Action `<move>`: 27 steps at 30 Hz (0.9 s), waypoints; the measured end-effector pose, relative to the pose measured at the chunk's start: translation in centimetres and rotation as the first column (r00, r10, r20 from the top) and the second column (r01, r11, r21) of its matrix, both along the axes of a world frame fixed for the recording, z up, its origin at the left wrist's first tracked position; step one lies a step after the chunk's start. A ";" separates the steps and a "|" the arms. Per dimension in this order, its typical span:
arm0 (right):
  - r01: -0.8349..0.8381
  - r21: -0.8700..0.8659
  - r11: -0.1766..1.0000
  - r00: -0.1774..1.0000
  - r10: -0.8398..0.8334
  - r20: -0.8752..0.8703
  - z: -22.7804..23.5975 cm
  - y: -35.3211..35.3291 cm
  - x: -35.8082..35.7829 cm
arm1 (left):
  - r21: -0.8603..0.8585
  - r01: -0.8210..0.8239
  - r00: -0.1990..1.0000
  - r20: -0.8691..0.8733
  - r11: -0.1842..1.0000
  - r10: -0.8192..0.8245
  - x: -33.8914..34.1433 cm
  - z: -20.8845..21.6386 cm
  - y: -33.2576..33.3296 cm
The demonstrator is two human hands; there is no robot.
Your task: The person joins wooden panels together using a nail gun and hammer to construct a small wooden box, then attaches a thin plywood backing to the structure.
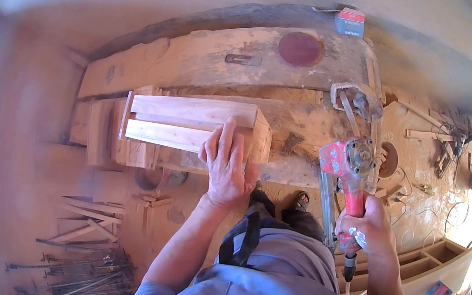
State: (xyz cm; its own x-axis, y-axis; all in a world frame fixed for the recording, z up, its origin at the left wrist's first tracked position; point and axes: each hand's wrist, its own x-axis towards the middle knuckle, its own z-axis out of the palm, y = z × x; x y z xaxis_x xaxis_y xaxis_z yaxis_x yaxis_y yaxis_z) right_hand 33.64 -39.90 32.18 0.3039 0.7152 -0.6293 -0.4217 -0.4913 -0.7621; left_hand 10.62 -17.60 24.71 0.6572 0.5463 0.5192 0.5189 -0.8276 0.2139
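My left hand (225,171) is palm down on a pale wooden box-like piece (192,109), fingers stretched over its near right part. A dark gap runs between the two long boards on its upper face. Its left end has a thin upright strip, and it lies on a worn wooden workbench (194,61). My right hand (370,228) is wrapped round the handle of a red hand-held air sander (344,160), raised beside the bench's right end. A hose hangs from the handle's lower end. The sander's underside is hidden.
A dark red sanding disc (300,49) and a blue-and-red carton (350,22) are at the bench's far side. Wooden blocks (101,133) sit left of the box. Metal clamps (84,272) and wood offcuts (90,223) lie lower left. A compartmented wooden drawer unit (440,262) stands at right.
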 end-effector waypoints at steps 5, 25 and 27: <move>-0.085 0.059 0.995 0.995 0.081 0.064 0.8 0.0 1.3 | -0.079 -0.016 1.000 -0.016 0.997 0.014 -0.3 0.5 -0.6; -0.503 -0.098 0.858 0.840 0.513 0.178 13.1 8.1 -4.0 | -0.022 -0.179 0.960 0.213 0.984 0.179 -2.2 -2.3 -0.3; -0.526 -0.124 0.841 0.812 0.541 0.218 13.3 8.5 -4.6 | -0.022 -0.177 0.959 0.221 0.984 0.177 -2.2 -2.2 -0.2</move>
